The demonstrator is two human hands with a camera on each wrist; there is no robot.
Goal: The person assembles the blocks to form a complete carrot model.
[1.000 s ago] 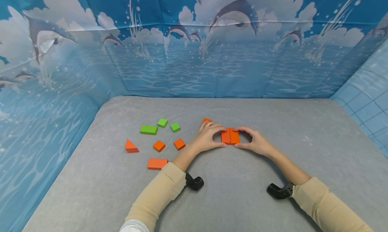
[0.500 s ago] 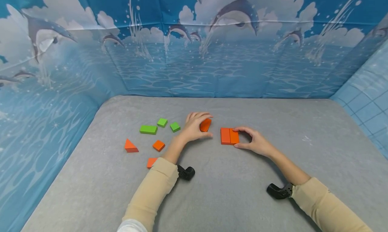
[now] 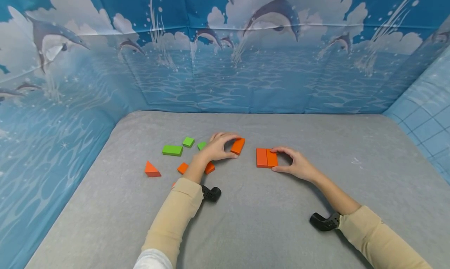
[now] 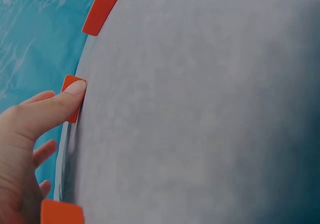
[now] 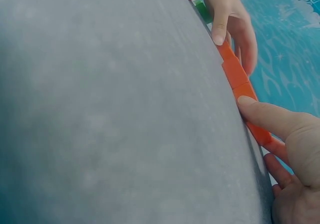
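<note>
My left hand (image 3: 217,147) pinches an orange rectangular block (image 3: 238,146) between thumb and fingers. In the left wrist view the thumb covers part of that block (image 4: 67,82). To its right, two orange blocks (image 3: 261,158) lie side by side, long edges touching. My right hand (image 3: 296,164) grips the right one of this pair (image 3: 272,159), thumb on the near end and a finger on the far end. In the right wrist view the right thumb rests against that block (image 5: 259,133).
To the left lie a long green block (image 3: 172,150), a small green block (image 3: 188,142) and another (image 3: 201,145) partly hidden. An orange triangular block (image 3: 152,170) and small orange blocks (image 3: 183,168) lie nearer, some behind the left forearm. A dolphin-print curtain (image 3: 225,73) borders the grey surface (image 3: 267,222).
My left hand has left the paired blocks, moved left and taken hold of the single orange block, which now lies angled slightly nearer. The right hand has stayed on its block.
</note>
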